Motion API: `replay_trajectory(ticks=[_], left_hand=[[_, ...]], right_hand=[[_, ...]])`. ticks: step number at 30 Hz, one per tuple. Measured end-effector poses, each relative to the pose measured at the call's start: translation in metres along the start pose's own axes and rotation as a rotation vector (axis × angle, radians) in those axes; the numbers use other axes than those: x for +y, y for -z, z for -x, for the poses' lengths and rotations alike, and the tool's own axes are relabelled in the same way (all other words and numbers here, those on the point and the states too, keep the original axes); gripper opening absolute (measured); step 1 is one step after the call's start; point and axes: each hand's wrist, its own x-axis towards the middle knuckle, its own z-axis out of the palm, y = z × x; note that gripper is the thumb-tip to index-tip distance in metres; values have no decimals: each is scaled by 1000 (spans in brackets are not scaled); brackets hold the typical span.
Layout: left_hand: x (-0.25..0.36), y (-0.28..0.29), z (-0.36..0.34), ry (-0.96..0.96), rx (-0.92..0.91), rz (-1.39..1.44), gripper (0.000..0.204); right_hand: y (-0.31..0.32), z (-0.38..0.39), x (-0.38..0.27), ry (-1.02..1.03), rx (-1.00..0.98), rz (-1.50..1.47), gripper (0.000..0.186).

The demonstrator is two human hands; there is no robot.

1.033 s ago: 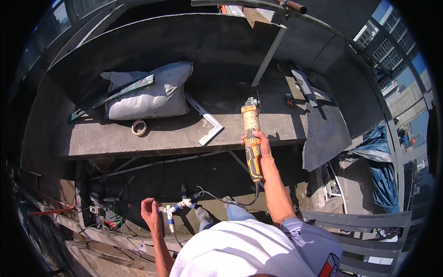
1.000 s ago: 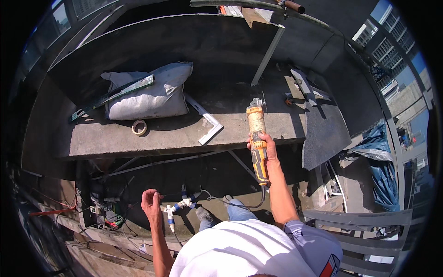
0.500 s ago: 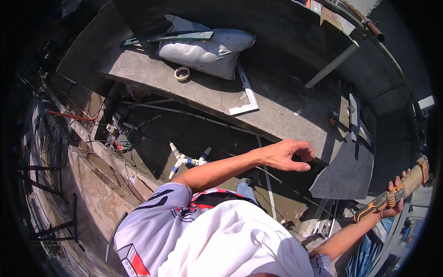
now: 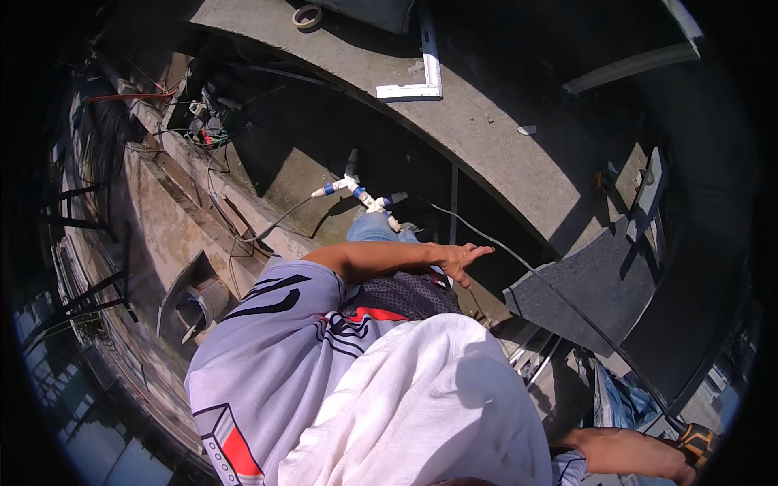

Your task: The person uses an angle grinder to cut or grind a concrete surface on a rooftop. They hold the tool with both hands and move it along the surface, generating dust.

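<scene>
My left hand (image 4: 463,261) stretches across in front of my body, fingers extended and apart, holding nothing. At the lower right edge, my right hand (image 4: 687,471) is closed on a yellow-and-black corded power tool (image 4: 698,442); the picture's dark rim hides most of both. From the tool a dark cord (image 4: 535,271) runs up and left past a grey slab (image 4: 579,296). Beyond my bent leg lies a white-and-blue branching cable connector (image 4: 357,191). Its far ends are partly in shadow.
On the concrete ledge (image 4: 519,174) lie a white carpenter's square (image 4: 433,69) and a tape roll (image 4: 307,17). Offcut strips (image 4: 647,194) rest by the slab. Stone sheets (image 4: 154,202) lean at left, near tangled wires (image 4: 212,130). Blue plastic sheeting (image 4: 620,397) lies at right.
My view has turned downward and the ledge has shifted up. My left hand has drawn nearer my body, its fingers straighter. My right hand has lowered with the power tool toward the lower right edge.
</scene>
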Motion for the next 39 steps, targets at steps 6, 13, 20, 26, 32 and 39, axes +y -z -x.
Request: replay_trajectory(ticks=[6,13,20,26,32,39], left_hand=[[11,-24,-109,108,460,341,126],[-149,-3,-98,576,504,1891,50],[-214,95,13,393,1214,2314,37],[-167,215,94,401,1195,1594,22],[-245,199,114,540,1092,1623,16],[-383,153,154,687,616,1579,15]], right_hand=[[-2,-7,-2,14,-18,31,82],[-7,-9,-6,20,-15,71,81],[-47,-12,-21,70,-72,74,80],[-86,3,-40,125,-80,121,79],[-146,62,-46,91,-54,174,79],[-229,172,38,-38,-42,232,78]])
